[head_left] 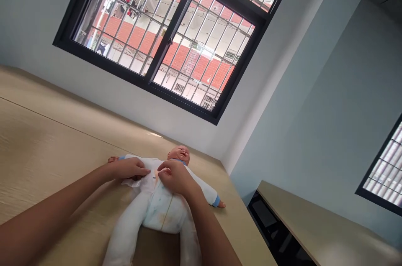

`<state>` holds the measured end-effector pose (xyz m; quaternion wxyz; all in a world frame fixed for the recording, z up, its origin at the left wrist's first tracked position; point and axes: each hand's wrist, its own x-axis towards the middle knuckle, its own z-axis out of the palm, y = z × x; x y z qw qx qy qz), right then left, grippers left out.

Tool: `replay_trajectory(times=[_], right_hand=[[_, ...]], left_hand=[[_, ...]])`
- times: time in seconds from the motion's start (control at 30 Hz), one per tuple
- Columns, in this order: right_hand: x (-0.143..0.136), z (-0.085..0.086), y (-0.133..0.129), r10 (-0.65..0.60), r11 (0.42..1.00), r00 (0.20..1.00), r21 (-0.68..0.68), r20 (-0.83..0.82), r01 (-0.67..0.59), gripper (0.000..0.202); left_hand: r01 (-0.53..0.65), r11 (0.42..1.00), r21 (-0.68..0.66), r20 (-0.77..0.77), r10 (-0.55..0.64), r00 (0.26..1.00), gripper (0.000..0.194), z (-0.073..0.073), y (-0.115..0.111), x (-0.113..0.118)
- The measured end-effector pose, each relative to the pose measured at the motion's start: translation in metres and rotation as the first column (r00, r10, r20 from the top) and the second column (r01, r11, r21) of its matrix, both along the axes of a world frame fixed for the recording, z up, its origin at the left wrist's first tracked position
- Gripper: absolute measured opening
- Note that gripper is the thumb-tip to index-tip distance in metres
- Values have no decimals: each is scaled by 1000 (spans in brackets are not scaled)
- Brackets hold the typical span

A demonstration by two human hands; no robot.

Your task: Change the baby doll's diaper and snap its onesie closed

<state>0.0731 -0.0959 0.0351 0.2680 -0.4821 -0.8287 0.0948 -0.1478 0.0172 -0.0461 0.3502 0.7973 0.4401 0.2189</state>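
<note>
On a pale wooden desk (47,140) under a black-framed barred window (176,36), a baby doll in white romper (160,207) lies face-up. The left hand (127,169) and right hand (176,176) seemingly pinch its chest fabric, each grip closed.

- A baby doll (163,203) lies on its back on a light wooden table (47,140), its head toward the wall and its legs toward the viewer.
- It wears a white one-piece suit (163,211) with blue cuffs; the arms stretch out to either side and the legs splay apart.
- The suit's front is partly open at the chest, with one flap of white cloth folded outward.
- The bare head is tilted slightly to one side.
</note>
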Motion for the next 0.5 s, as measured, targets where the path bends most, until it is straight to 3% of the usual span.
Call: replay_trajectory(times=[0.17,0.33,0.5], right_hand=[[-6,-17,18,9,1000,999,0,-31,-9,19],[-3,-18,11,117,993,991,20,-57,-116,18],[-10,-20,7,289,955,934,9,209,-298,21]], left_hand=[[83,991,-109,-23,-86,996,40,11,-15,13],[-10,999,-37,-74,8,997,23,11,-4,9],[-86,996,36,-141,91,986,12,2,6,5]])
